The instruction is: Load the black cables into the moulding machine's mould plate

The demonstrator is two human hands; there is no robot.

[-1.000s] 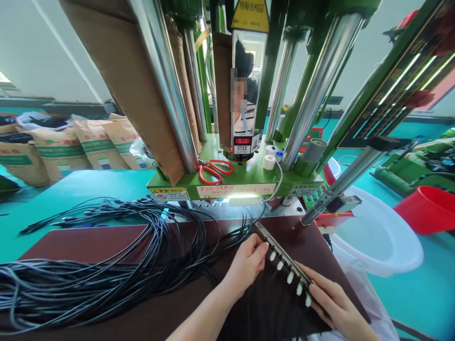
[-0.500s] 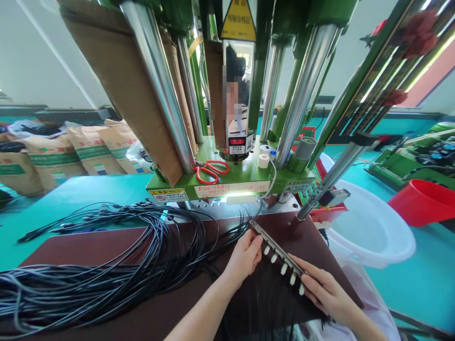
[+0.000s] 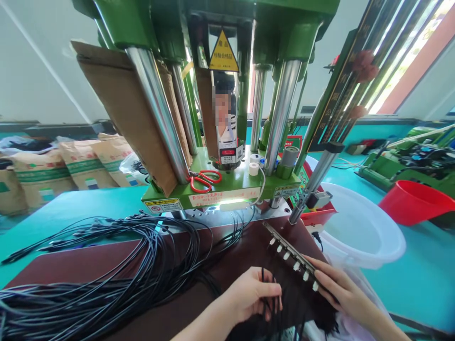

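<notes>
My right hand (image 3: pixel 341 289) grips the near end of a narrow metal strip (image 3: pixel 288 248), which slants over the brown board. Several white connector ends (image 3: pixel 296 266) stick out along the strip's near-left edge. My left hand (image 3: pixel 256 293) is closed around several thin black cables (image 3: pixel 274 310), just left of the strip. Left of my hands, a large bundle of black cables (image 3: pixel 117 289) spreads over the brown tabletop (image 3: pixel 95 260). More cables run toward the press's lit metal bed (image 3: pixel 199 227).
A green press (image 3: pixel 167 189) stands ahead, with red-handled scissors (image 3: pixel 204 181) on its ledge and a cardboard sheet (image 3: pixel 121 113) against its left column. To the right are a white tub (image 3: pixel 387 246) and a red bucket (image 3: pixel 412 203). Paper sacks (image 3: pixel 42 175) stand back left.
My left hand has let go of the strip's far end, moved down toward me and closed on black cables. My right hand still holds the strip, now slightly farther right in view.
</notes>
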